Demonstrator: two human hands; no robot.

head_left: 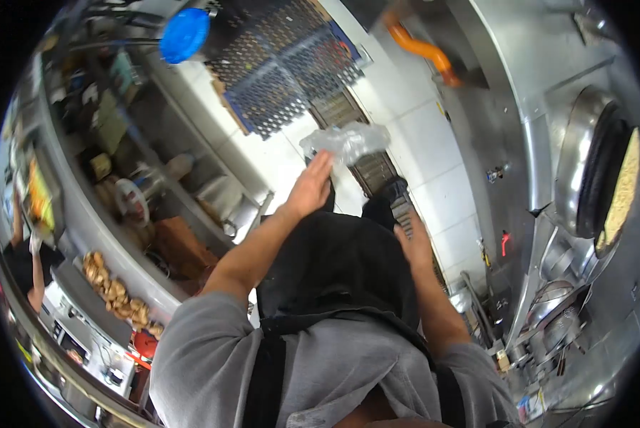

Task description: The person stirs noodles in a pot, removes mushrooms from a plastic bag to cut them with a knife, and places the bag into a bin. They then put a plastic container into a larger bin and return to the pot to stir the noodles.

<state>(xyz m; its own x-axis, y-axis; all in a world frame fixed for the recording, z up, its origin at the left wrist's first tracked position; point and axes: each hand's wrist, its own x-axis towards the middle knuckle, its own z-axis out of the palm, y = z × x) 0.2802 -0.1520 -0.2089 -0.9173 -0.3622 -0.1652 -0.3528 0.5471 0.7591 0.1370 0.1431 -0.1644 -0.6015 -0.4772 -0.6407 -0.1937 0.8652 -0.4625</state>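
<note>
My left hand [313, 187] reaches forward over the black apron [338, 260], its fingers stretched out. A crumpled clear plastic bag [355, 141] shows just past those fingertips, above the floor drain grate [373, 173]. I cannot tell whether the fingers touch the bag. Low at my right side hangs my right hand [416, 242], beside the apron and near my dark shoe [387, 196]. Its fingers point forward, partly in shadow, and nothing shows in them.
On the right, a wok [591, 171] of pale yellow food sits on a steel range [537, 153]. Several brown food pieces [116, 292] line the left counter, above crowded shelves. A perforated mat [284, 68] and a blue lid-like round [184, 36] are ahead. Another person's arm [37, 274] shows far left.
</note>
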